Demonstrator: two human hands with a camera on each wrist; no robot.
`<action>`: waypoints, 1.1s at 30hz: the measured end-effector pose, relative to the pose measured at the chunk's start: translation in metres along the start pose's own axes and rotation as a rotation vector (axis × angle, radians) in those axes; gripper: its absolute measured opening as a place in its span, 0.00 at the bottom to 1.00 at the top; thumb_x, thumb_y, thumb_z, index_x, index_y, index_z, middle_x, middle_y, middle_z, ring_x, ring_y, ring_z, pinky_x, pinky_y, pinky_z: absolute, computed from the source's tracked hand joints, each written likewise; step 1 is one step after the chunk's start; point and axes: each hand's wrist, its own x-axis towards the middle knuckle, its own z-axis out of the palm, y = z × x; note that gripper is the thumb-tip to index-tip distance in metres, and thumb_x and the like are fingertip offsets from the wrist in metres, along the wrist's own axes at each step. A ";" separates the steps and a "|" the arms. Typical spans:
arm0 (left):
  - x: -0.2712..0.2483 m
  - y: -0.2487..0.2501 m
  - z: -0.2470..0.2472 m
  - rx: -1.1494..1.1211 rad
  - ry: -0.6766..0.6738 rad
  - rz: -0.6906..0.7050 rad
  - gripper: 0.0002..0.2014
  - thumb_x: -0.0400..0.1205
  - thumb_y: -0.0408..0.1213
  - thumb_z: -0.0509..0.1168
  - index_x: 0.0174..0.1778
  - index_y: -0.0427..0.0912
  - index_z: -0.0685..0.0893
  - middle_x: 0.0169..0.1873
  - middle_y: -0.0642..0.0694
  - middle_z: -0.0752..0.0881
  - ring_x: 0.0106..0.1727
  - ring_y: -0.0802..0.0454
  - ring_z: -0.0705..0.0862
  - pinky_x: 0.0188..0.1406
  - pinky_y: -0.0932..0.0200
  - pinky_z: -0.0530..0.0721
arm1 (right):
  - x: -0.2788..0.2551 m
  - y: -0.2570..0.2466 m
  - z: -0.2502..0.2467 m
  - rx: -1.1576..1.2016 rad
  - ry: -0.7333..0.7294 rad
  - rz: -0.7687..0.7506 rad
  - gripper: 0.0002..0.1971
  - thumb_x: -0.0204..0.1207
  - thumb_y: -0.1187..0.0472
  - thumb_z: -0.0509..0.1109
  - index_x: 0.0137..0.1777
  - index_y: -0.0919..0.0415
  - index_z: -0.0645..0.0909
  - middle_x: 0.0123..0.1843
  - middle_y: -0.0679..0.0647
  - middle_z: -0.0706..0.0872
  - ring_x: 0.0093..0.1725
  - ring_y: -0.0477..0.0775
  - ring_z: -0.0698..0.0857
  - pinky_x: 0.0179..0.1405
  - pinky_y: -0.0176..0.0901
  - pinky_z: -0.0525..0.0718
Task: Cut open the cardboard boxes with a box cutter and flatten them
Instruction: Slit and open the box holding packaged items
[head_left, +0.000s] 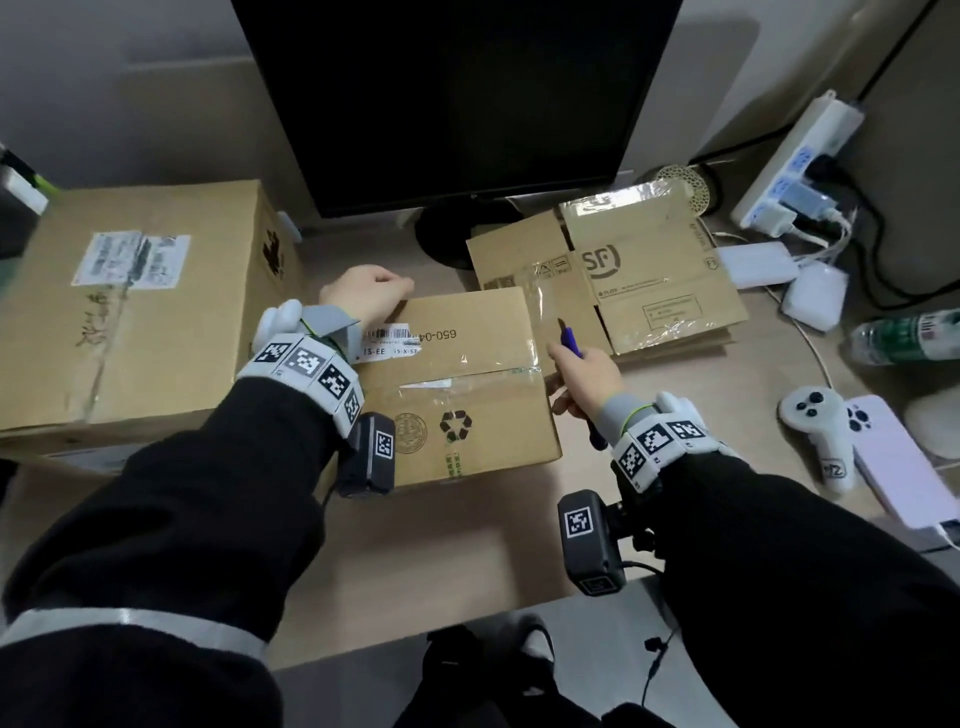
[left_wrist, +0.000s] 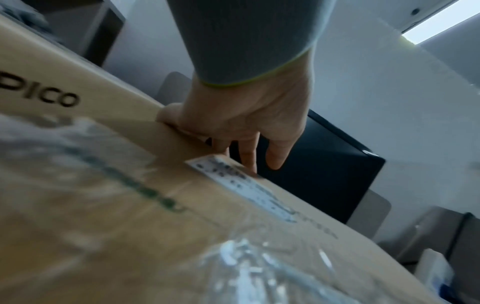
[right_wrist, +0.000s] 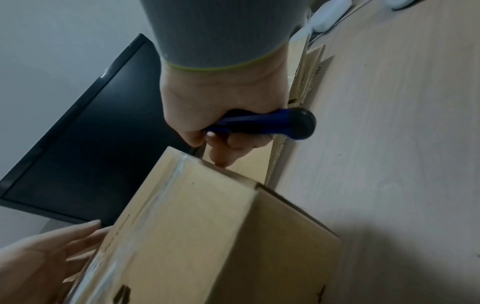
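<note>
A small taped cardboard box (head_left: 457, 384) stands in the middle of the desk, with barcode labels and a recycling mark on top. My left hand (head_left: 363, 296) holds its far left corner, thumb on one side and fingers (left_wrist: 249, 156) down the far face. My right hand (head_left: 582, 374) grips a blue box cutter (head_left: 571, 340) at the box's right edge, with the blade end pointing away from me. The right wrist view shows the cutter's handle (right_wrist: 272, 121) sticking out of my fist above the box's corner (right_wrist: 207, 236). Whether the blade touches the tape is not visible.
A flattened box (head_left: 649, 275) lies at the back right. A large sealed box (head_left: 130, 301) stands on the left, close to the small one. Behind is a dark monitor (head_left: 457, 104). A power strip (head_left: 795, 166), water bottle (head_left: 909, 338), white controller (head_left: 821, 431) and phone (head_left: 898, 467) crowd the right side.
</note>
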 end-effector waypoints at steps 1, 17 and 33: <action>-0.001 0.008 0.003 0.070 -0.043 0.010 0.09 0.82 0.53 0.60 0.49 0.56 0.84 0.58 0.53 0.84 0.68 0.43 0.76 0.73 0.50 0.68 | 0.001 -0.003 -0.001 0.013 0.009 0.002 0.10 0.82 0.53 0.59 0.48 0.60 0.74 0.33 0.54 0.83 0.18 0.51 0.77 0.16 0.33 0.65; -0.011 0.071 0.075 0.508 -0.156 0.181 0.35 0.72 0.70 0.58 0.72 0.56 0.74 0.81 0.45 0.59 0.82 0.41 0.49 0.73 0.22 0.38 | 0.003 -0.001 -0.010 -0.071 0.083 -0.145 0.10 0.82 0.55 0.58 0.45 0.58 0.77 0.39 0.48 0.85 0.31 0.53 0.84 0.29 0.41 0.80; -0.002 0.059 0.080 0.483 -0.150 0.133 0.30 0.74 0.63 0.58 0.73 0.58 0.73 0.80 0.52 0.62 0.81 0.45 0.52 0.75 0.25 0.39 | 0.002 -0.012 -0.005 -0.223 -0.045 -0.267 0.10 0.80 0.55 0.60 0.41 0.50 0.82 0.46 0.51 0.91 0.44 0.59 0.89 0.36 0.48 0.85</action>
